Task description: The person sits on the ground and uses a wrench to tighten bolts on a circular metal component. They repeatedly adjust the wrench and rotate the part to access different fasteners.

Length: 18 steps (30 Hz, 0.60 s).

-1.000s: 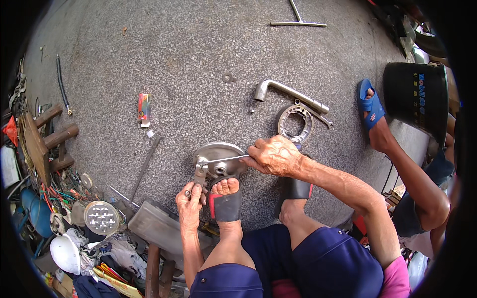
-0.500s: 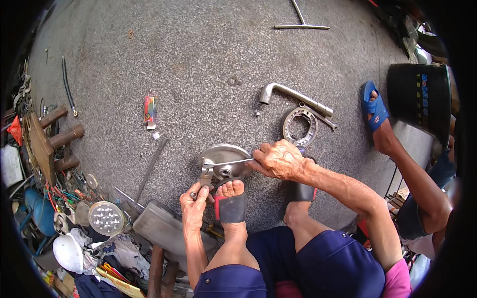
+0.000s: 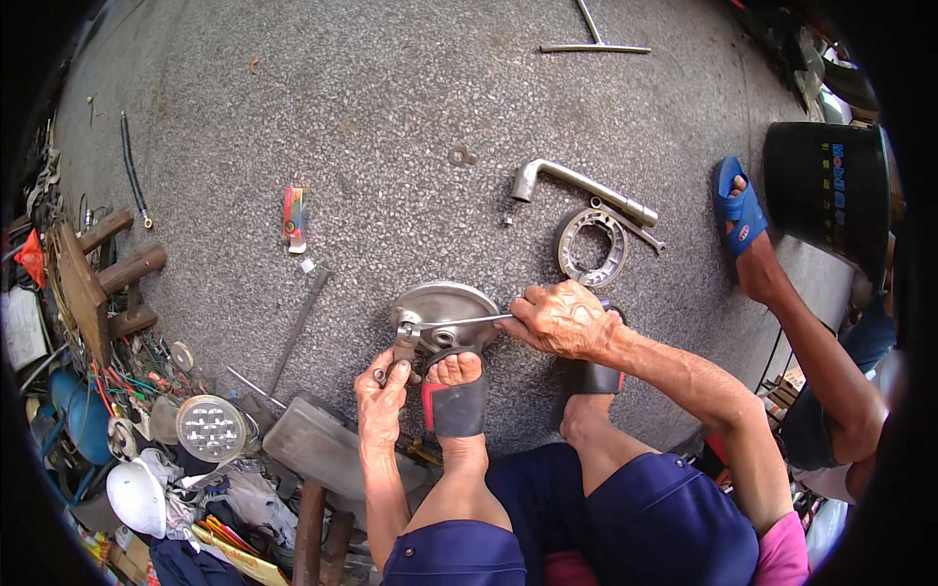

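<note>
A round metal plate [image 3: 459,301], perhaps a brake backing plate, stands tilted on the ground against my left sandal [image 3: 456,410]. At its left side a short metal lever arm [image 3: 405,344] is pinched in the fingers of my left hand [image 3: 382,396]. My right hand [image 3: 565,320] is closed on a screwdriver, and its thin shaft [image 3: 459,320] runs leftward across the plate to the lever's upper end. The screwdriver's handle is mostly hidden in my palm. Whether the tip touches the lever I cannot tell.
A slotted metal ring [image 3: 559,250], wrench [image 3: 630,226] and L-shaped socket wrench [image 3: 586,188] lie beyond my right hand. A T-handle [image 3: 594,47] lies far off. Small box [image 3: 295,220] at left; wooden stool [image 3: 93,283] and clutter beyond. Another person's blue-sandalled foot [image 3: 740,210] and black bucket [image 3: 826,195] at right.
My right hand has shifted slightly to the right and a little down, drawing the screwdriver along. My left hand still grips the lever arm, almost unmoved.
</note>
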{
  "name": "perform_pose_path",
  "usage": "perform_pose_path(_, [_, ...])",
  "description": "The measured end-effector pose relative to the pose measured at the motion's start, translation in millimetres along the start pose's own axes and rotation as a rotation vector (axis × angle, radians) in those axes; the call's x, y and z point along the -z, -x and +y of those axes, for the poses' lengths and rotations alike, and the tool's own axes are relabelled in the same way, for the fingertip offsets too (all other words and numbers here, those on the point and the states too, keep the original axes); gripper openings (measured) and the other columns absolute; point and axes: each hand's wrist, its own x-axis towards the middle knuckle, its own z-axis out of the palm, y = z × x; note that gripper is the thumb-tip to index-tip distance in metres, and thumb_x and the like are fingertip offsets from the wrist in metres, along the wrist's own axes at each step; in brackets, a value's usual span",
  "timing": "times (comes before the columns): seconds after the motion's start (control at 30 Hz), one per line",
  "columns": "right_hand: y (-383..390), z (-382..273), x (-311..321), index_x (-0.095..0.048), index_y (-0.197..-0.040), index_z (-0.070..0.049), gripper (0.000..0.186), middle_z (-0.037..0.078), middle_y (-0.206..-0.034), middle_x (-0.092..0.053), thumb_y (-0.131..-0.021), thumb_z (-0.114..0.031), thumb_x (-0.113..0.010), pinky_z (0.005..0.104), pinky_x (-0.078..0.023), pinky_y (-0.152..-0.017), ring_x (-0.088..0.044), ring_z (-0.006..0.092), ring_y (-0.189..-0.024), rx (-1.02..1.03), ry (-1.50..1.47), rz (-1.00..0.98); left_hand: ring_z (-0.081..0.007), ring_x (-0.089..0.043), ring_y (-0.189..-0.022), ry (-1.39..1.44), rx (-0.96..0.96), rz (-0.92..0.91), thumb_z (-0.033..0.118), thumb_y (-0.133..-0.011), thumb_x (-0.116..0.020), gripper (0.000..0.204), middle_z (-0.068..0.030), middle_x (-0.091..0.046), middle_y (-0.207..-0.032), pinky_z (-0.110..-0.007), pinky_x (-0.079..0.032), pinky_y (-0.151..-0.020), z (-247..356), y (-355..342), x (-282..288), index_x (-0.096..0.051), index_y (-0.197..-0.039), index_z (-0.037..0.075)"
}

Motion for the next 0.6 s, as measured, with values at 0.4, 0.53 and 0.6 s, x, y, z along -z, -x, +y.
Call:
perform_pose_path(0.4, [-6.5,-2.2,1.3,-0.062,-0.075,-0.004,0.041,0.015,-0.064,-0.061,-0.096,-0.039,-0.058,0.0431,-0.051,-0.049,-0.064,0.0326,-0.055,-0.009,-0.033,-0.010,-0.0011,-0.036,-0.049,-0.004,0.033,-0.042,0.022,-0.097,-0.066,0.020,0.0027,-0.058,-0.068,-0.021,-0.024,-0.044,-0.4,-6.3,0.2,-0.068,-0.100,0.003])
perform_pose_path(0.53, [-8.3,-7.3,0.5,-0.062,-0.076,-0.004,0.041,0.016,-0.064,-0.061,-0.096,-0.039,-0.058,0.0439,-0.052,-0.049,-0.064,0.0331,-0.055,-0.033,-0.045,-0.035,-0.0024,-0.039,-0.050,-0.187,-0.076,-0.045,0.022,-0.097,-0.066,0.021,0.0043,-0.053,-0.065,-0.022,-0.026,-0.045,-0.1,2.7,5.0,-0.068,-0.088,0.003])
perform_pose_path(0.6, [-7.5,-2.2,-4.4,-0.062,-0.075,-0.004,0.042,0.016,-0.064,-0.061,-0.096,-0.040,-0.057,0.0441,-0.051,-0.049,-0.064,0.0333,-0.055,-0.017,-0.056,-0.017,-0.0033,-0.044,-0.052,-0.163,-0.046,-0.032,0.020,-0.097,-0.064,0.019,0.0031,-0.057,-0.070,-0.021,-0.029,-0.044,2.7,10.8,1.2,-0.068,-0.091,0.003])
